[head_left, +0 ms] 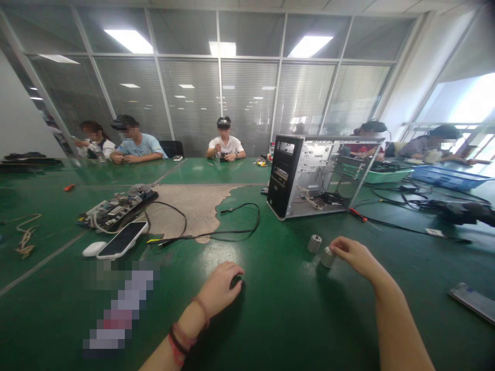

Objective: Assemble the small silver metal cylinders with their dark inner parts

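Observation:
On the right, my right hand (353, 255) pinches the top of a small silver metal cylinder (327, 259) that looks upright on the green table. A second silver cylinder (314, 243), with openings in its top, stands just left of it, apart from my fingers. My left hand (222, 286) rests on the bare tabletop, its fingers loosely curved and the thumb apart from them. Nothing shows in its grip, though the gap under the fingers is dark.
An open computer case (286, 178) stands beyond my right hand, with a red-handled screwdriver (359, 215) beside it. At left lie a phone (122, 240), a white case (95, 249), a circuit board assembly (119, 206) and a black cable (216, 234). Several people sit across the table.

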A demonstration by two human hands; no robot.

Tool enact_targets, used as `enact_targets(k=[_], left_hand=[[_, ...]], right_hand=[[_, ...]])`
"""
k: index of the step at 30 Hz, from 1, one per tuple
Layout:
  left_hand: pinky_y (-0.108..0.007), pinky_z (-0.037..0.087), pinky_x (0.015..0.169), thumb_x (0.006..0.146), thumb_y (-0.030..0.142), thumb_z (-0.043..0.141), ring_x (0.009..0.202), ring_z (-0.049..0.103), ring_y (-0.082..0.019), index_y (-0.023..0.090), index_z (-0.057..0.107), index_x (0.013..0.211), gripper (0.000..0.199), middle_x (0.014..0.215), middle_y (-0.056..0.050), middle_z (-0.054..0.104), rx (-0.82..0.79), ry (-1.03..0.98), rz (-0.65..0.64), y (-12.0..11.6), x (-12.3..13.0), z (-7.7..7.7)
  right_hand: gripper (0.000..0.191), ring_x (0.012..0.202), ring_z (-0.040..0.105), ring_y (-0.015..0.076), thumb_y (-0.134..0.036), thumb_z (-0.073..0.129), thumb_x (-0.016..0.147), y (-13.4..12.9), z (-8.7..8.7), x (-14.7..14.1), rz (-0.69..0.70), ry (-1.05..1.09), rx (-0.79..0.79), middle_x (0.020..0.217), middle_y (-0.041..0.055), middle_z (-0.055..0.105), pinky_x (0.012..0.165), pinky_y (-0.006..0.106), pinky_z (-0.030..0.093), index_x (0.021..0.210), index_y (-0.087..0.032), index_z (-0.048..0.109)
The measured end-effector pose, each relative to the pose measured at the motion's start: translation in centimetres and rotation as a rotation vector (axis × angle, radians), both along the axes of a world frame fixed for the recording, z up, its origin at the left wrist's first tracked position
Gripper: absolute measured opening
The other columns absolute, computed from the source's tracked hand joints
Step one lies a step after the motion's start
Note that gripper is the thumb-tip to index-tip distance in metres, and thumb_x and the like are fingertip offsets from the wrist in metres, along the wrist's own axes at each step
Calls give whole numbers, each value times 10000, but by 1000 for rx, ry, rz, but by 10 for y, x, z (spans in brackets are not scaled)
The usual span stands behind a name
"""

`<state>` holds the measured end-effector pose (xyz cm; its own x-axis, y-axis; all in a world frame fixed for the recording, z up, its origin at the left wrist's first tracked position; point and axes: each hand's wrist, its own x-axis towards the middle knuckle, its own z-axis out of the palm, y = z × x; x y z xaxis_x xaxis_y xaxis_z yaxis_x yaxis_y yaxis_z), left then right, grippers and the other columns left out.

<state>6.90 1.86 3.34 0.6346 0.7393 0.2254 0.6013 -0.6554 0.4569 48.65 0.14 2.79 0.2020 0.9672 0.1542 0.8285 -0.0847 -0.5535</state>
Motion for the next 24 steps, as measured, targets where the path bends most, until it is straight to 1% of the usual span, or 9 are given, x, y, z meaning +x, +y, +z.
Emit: enact_targets(k=[3, 5, 12, 17, 21, 24], left_hand=[[-327, 427, 856, 793, 155, 486, 915, 550, -198, 194, 597, 942, 189, 927, -47, 624, 11, -2, -1, 0, 0, -1], [-329, 426, 857, 795, 154, 484, 913, 550, -198, 197, 596, 944, 191, 924, -45, 623, 16, -3, 0, 0, 0, -1], [-332, 425, 859, 790, 151, 491, 919, 550, -200, 194, 594, 943, 189, 932, -47, 624, 19, -12, 3, 0, 1, 0], [-330, 426, 852, 789, 146, 489, 912, 551, -198, 193, 594, 942, 191, 928, -46, 625, 14, -9, -3, -1, 0, 1], [-329, 427, 851, 787, 147, 492, 909, 552, -197, 192, 595, 943, 192, 927, -46, 625, 19, -7, -1, -1, 0, 0], [-327, 427, 855, 786, 149, 495, 911, 553, -197, 191, 597, 938, 188, 927, -46, 626, 22, -5, -3, -2, 0, 1]], right_hand=[[264, 677, 610, 199, -413, 494, 727, -1, 2, 0, -64, -24, 61, 739, 42, 682, 621, 284, 427, 799, -199, 631], [262, 690, 615, 201, -410, 493, 726, -1, 1, 0, -72, -31, 73, 745, 41, 683, 632, 285, 431, 801, -201, 632], [244, 681, 611, 200, -387, 489, 724, 4, -7, 1, -35, -46, 22, 734, 41, 679, 631, 289, 426, 793, -198, 627], [230, 665, 602, 195, -381, 490, 727, 5, -8, -1, -42, -67, -18, 712, 35, 667, 613, 285, 413, 777, -199, 623], [282, 648, 591, 192, -448, 484, 745, 5, -10, -1, -46, -71, -9, 706, 32, 652, 592, 282, 410, 788, -203, 618], [378, 673, 585, 206, -523, 463, 756, 8, -11, -1, -98, -126, 76, 734, 49, 633, 608, 299, 423, 851, -193, 622]])
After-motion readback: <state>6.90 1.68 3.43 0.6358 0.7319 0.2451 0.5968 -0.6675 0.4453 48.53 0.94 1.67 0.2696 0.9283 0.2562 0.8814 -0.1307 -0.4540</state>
